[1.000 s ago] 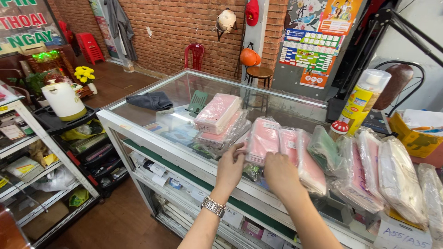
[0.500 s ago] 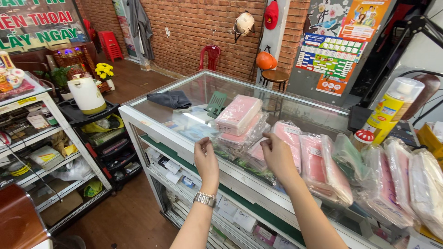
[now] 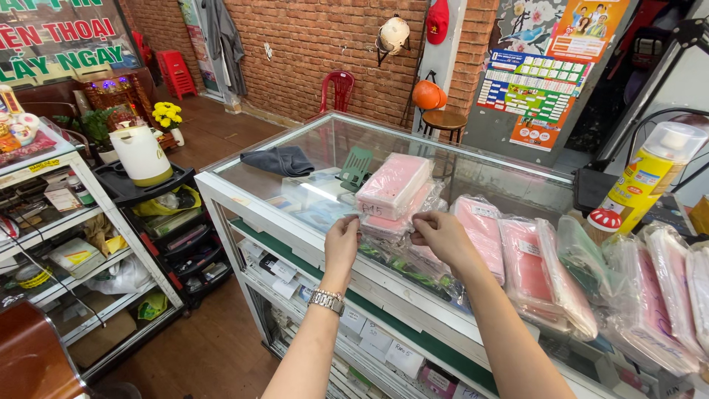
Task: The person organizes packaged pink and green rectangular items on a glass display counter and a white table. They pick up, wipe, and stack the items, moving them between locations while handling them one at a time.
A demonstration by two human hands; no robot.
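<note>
1. Your left hand [image 3: 341, 238] is raised over the front edge of the glass table [image 3: 255, 193], fingers pinched onto the near edge of the stack of pink packs [image 3: 394, 192]; a metal watch [image 3: 326, 300] sits on that wrist.
2. Your right hand [image 3: 441, 235] is just beside the left, its grip likewise clenched on the clear wrapping at the stack's lower right edge.
3. The stack of pink packs lies on the glass near the table's middle, one pack resting across the others at a slight angle.
4. To the right of your hands, a row of more plastic-wrapped pink packs [image 3: 528, 270] leans along the table, touching one another.
5. A dark folded cloth [image 3: 279, 159] lies on the far left of the glass, well apart from your hands, with a small green stand [image 3: 357, 168] between it and the stack.
6. A yellow spray can [image 3: 650, 177] with a white cap stands at the far right, with a red cap [image 3: 603, 221] beside its base.
</note>
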